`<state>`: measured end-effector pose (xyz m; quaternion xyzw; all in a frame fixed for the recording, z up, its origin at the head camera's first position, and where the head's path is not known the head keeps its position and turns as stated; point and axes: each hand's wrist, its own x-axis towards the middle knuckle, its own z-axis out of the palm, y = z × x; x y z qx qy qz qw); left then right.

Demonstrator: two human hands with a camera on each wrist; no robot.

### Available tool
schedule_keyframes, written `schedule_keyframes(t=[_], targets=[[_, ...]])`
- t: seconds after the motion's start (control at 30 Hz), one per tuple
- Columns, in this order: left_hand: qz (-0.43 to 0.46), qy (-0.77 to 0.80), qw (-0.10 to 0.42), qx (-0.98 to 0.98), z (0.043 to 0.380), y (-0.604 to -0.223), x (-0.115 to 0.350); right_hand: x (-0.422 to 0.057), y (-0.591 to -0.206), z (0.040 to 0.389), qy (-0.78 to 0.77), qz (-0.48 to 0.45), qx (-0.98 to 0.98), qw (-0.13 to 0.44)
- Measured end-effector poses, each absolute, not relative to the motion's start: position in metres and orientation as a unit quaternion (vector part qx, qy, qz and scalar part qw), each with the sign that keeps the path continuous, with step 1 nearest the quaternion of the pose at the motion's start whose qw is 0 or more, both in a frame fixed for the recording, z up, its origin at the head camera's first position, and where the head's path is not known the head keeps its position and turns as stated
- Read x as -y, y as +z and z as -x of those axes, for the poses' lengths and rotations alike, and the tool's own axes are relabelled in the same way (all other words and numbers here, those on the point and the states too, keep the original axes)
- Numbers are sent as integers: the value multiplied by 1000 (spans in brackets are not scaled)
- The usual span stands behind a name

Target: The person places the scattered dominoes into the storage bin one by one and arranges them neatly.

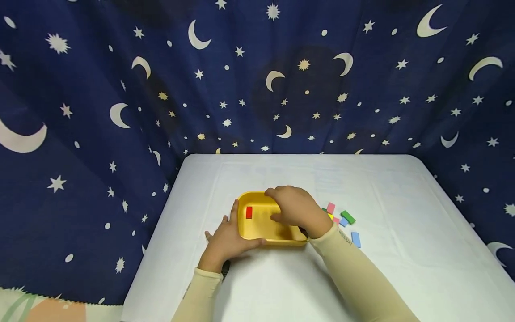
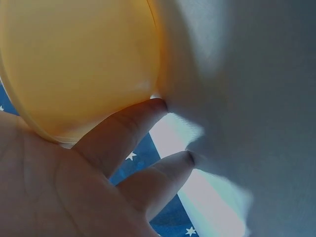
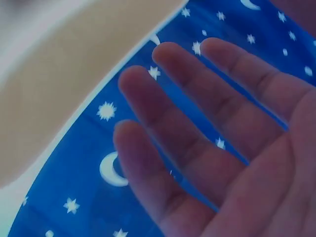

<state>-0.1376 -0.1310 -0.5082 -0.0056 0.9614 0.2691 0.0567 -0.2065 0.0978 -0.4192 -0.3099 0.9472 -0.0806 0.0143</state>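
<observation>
A yellow tub (image 1: 273, 230) stands on the white table in the head view, with one red block (image 1: 249, 212) lying inside it near the left end. My left hand (image 1: 229, 239) rests against the tub's front left corner, thumb along the front rim and index finger up the left side. In the left wrist view two spread, nearly straight fingers (image 2: 123, 126) lie beside the tub's yellow wall (image 2: 84, 64). Over the right half of the tub hovers my right hand (image 1: 299, 208). Its fingers (image 3: 190, 103) are loosely extended and apart in the right wrist view, with nothing between them.
Several small blocks, among them a green block (image 1: 348, 217), a pink block (image 1: 331, 208) and a blue block (image 1: 356, 239), lie right of the tub beside my right forearm. A dark blue curtain (image 1: 257, 89) with moons and stars hangs behind the white table (image 1: 402, 250).
</observation>
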Motion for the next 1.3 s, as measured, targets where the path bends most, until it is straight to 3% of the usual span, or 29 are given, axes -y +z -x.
schedule_keyframes(t=[0.47,0.87,1.3], targets=[[12,278,65,-958,135,-508,133,-180,-434,175,-199,257,-939,-114],[11,278,63,-959,131,-513,136,-240,-475,155,-244,198,-941,-122],[4,285,63,-957,136,-511,128,-288,-492,137,-205,108,-972,-40]])
